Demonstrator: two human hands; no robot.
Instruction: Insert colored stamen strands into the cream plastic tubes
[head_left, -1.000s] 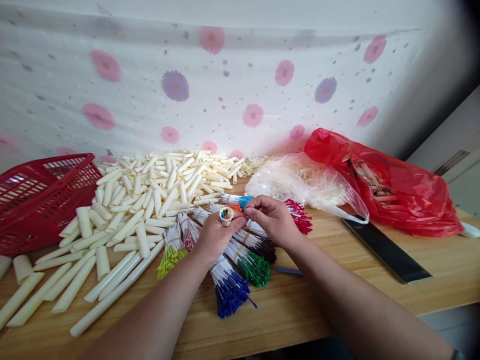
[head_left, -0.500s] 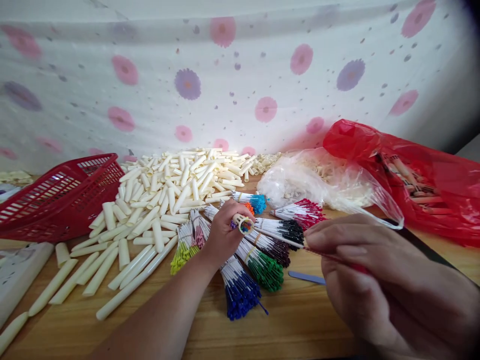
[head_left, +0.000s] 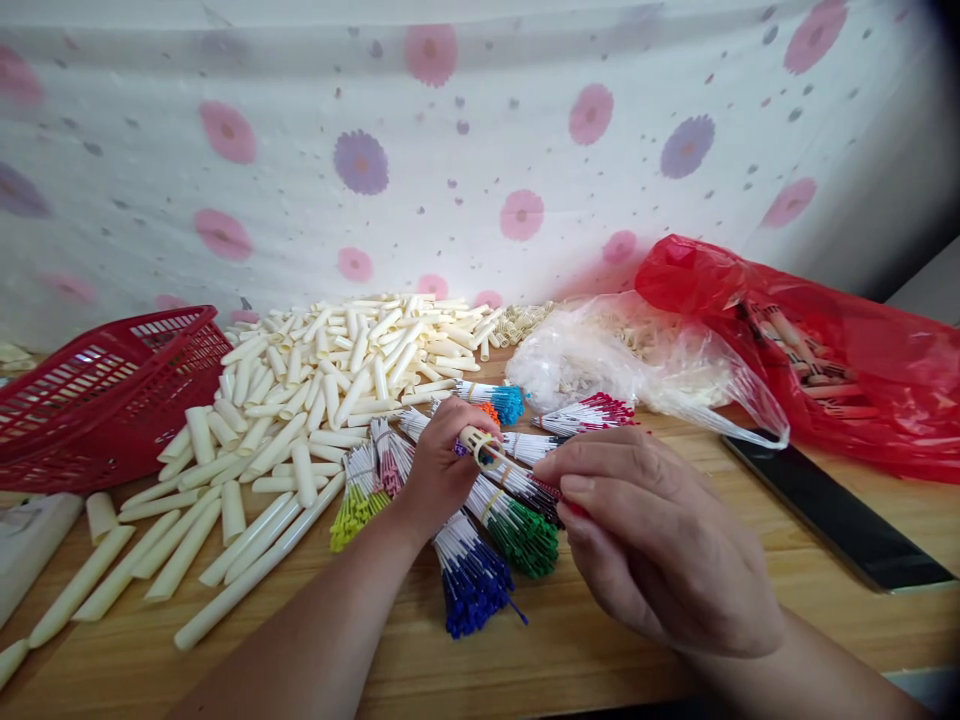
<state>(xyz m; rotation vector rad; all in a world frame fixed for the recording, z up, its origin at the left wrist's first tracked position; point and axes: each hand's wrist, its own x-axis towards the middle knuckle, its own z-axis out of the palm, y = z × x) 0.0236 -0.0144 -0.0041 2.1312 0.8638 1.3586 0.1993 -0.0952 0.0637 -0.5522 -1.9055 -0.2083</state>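
Note:
A short, cream slotted pen tube point(head_left: 472, 440) is pinched in my left hand point(head_left: 431, 475), its open end facing right. Bits of colour show inside that opening. In my right hand point(head_left: 660, 530), thumb and fingers close on a thin white pen refill point(head_left: 514, 462) with red at its rear end. The refill's front reaches the tube's mouth; how deep it sits I cannot tell. Around my hands lie banded bundles of refills, among them dark blue point(head_left: 476, 590), green point(head_left: 531, 535), yellow point(head_left: 358, 512), pink point(head_left: 391, 465), light blue point(head_left: 504, 402) and red point(head_left: 596, 413). My right hand partly covers the black bundle.
A heap of cream pen barrels point(head_left: 330, 370) spreads over the wooden table point(head_left: 300, 660). To the left a red basket point(head_left: 112, 400) stands tilted. Clear plastic bag point(head_left: 600, 350), red bag point(head_left: 892, 390) and a flat black slab point(head_left: 840, 515) occupy the right. A flowered curtain point(head_left: 450, 150) hangs behind.
My right hand has moved left toward the tube, bringing the refill with it. It now covers the black tips and the purple strip, while the black slab has come into fuller view.

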